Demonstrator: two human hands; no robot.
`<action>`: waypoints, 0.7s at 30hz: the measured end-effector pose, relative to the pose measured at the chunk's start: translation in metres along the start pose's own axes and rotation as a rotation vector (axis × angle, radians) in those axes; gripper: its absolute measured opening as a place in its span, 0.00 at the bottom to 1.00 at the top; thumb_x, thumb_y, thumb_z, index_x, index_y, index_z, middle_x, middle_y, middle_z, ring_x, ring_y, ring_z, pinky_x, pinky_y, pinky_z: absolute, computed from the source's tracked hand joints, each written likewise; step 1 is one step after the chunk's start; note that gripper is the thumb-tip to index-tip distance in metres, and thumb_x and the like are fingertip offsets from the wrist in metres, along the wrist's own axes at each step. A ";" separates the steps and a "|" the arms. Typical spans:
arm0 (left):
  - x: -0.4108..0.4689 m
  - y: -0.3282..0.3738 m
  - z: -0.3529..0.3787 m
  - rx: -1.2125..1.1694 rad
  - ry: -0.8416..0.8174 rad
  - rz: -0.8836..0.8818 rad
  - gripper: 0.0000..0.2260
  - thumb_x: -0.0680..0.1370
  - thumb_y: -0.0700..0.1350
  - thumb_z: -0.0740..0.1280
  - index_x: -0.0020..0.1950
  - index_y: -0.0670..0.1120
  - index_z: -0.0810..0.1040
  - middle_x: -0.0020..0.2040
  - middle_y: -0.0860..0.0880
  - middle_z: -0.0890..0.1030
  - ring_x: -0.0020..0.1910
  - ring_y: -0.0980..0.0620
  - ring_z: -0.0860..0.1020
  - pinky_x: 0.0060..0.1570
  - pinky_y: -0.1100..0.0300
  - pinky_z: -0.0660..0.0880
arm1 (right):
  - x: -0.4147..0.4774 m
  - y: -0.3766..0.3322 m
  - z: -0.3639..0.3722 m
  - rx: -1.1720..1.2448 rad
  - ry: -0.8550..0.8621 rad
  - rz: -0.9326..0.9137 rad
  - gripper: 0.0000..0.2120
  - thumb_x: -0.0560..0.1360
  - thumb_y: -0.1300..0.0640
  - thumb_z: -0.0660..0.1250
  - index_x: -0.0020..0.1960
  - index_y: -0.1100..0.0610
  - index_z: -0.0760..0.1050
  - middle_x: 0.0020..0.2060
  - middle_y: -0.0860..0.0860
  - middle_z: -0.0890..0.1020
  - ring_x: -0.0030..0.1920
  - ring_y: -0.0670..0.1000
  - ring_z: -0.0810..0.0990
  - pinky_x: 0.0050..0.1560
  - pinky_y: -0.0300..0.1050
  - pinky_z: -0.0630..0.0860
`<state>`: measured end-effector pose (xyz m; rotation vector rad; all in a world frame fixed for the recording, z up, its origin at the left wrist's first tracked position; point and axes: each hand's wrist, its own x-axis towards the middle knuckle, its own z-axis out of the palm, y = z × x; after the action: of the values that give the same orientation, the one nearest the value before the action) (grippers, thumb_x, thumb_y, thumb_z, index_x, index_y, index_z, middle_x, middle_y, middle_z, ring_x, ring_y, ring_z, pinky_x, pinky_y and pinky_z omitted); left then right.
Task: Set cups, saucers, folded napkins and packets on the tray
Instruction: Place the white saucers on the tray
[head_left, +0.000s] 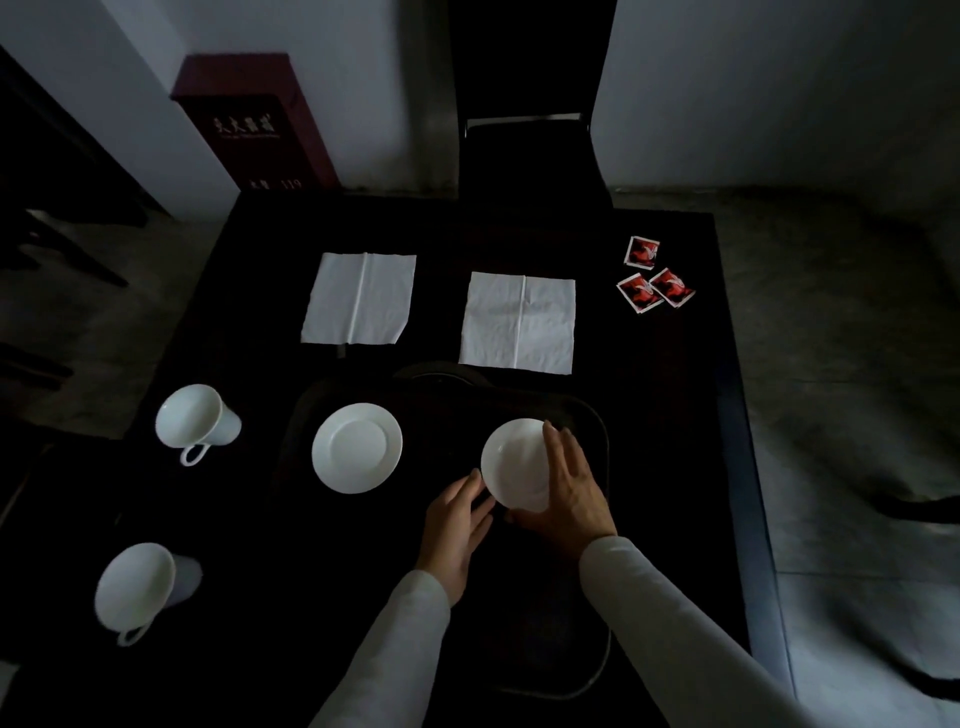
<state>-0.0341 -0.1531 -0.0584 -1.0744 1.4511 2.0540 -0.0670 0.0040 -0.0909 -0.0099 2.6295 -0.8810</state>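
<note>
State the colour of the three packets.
The packets are red with dark patches and white edges, best seen in the head view.

Right hand (571, 488) grips right saucer (511, 462) over tray (597, 431), left hand (454, 525) fingers (474, 483) touching its rim. Left saucer (357, 448) flat on tray. Two cups (195, 415) left on table (675, 415); napkins (358, 299), red packets (640, 293) beyond.
</note>
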 end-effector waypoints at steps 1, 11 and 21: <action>-0.001 -0.001 0.000 0.006 0.016 0.005 0.19 0.83 0.49 0.63 0.74 0.47 0.71 0.67 0.48 0.80 0.64 0.50 0.79 0.64 0.55 0.73 | -0.001 0.001 0.000 -0.001 -0.010 -0.007 0.63 0.64 0.44 0.82 0.83 0.51 0.41 0.82 0.56 0.48 0.82 0.58 0.51 0.74 0.55 0.69; -0.020 -0.017 -0.011 0.069 0.126 0.064 0.17 0.83 0.47 0.63 0.72 0.45 0.73 0.70 0.44 0.77 0.64 0.45 0.78 0.61 0.54 0.73 | -0.027 0.017 0.002 0.048 -0.051 -0.058 0.64 0.68 0.44 0.79 0.80 0.45 0.31 0.82 0.59 0.38 0.83 0.60 0.43 0.76 0.56 0.64; -0.036 -0.016 -0.053 0.075 0.143 0.156 0.15 0.83 0.44 0.64 0.69 0.46 0.75 0.65 0.46 0.80 0.58 0.48 0.80 0.52 0.59 0.77 | -0.049 -0.019 0.021 0.015 0.093 -0.138 0.44 0.78 0.45 0.70 0.83 0.58 0.50 0.82 0.57 0.56 0.82 0.55 0.53 0.80 0.56 0.61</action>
<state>0.0182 -0.1924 -0.0488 -1.1293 1.7183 2.0439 -0.0159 -0.0170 -0.0786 -0.1521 2.7352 -0.9677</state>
